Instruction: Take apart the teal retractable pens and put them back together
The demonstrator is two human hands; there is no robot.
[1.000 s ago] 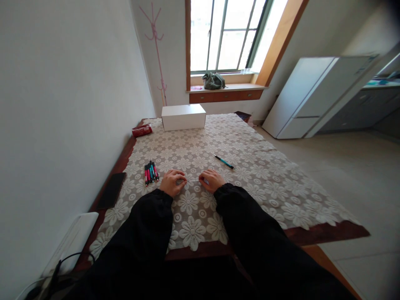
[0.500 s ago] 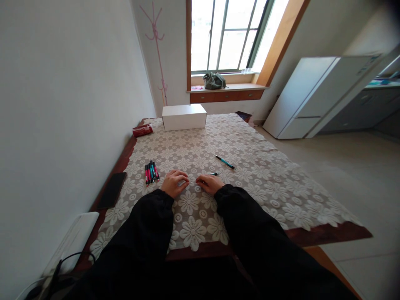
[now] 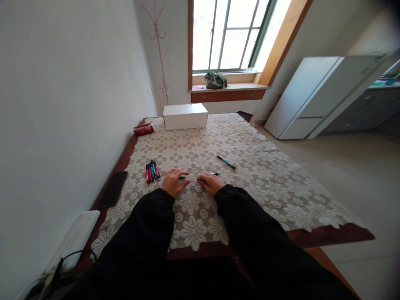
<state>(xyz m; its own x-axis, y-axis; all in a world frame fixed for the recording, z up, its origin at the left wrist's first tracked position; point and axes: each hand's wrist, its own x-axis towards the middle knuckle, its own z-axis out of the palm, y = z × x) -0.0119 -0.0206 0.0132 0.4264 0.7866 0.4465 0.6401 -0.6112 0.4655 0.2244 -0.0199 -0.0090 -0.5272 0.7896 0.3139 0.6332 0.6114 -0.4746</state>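
Observation:
Both my hands rest on the lace tablecloth (image 3: 250, 175) near its front edge, in black sleeves. My left hand (image 3: 173, 182) is curled, with a small dark pen piece (image 3: 182, 177) at its fingertips. A thin pale refill (image 3: 193, 181) runs from there to my right hand (image 3: 211, 183), which pinches its other end. A short teal-and-black pen part (image 3: 215, 173) pokes out just beyond my right fingers. A whole teal pen (image 3: 225, 162) lies on the cloth a little farther right.
A bundle of red and teal markers (image 3: 151, 171) lies left of my left hand, and a black phone (image 3: 112, 189) sits at the table's left edge. Farther back stand a white box (image 3: 185, 116) and a red packet (image 3: 143, 129). A white fridge (image 3: 312, 98) stands at the right.
The hands have drawn slightly apart along the thin refill. A teal pen part now shows beyond my right fingers, and a dark piece shows at my left fingertips.

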